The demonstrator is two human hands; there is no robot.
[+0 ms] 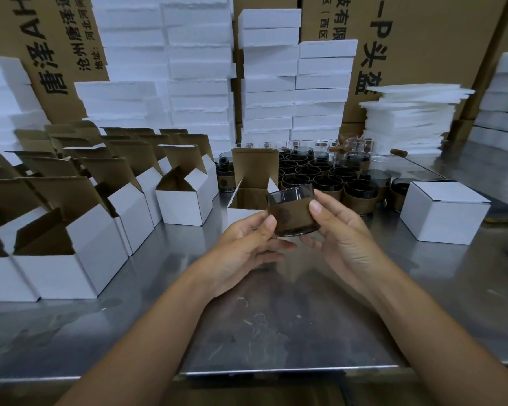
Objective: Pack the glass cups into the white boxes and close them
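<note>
A dark glass cup [292,213] with a brown sleeve hangs above the steel table, held between both hands. My left hand [244,250] grips its left side with thumb on the front. My right hand [339,232] grips its right side. Just behind the cup stands an open white box [241,213] with its brown lid flap upright. Several more sleeved glass cups [320,177] crowd the table behind it. A closed white box [443,213] sits to the right.
Rows of open white boxes [94,230] fill the left side of the table [276,332]. Stacks of white foam blocks [267,77], foam sheets [408,121] and big cardboard cartons line the back. The table's front edge runs below my forearms.
</note>
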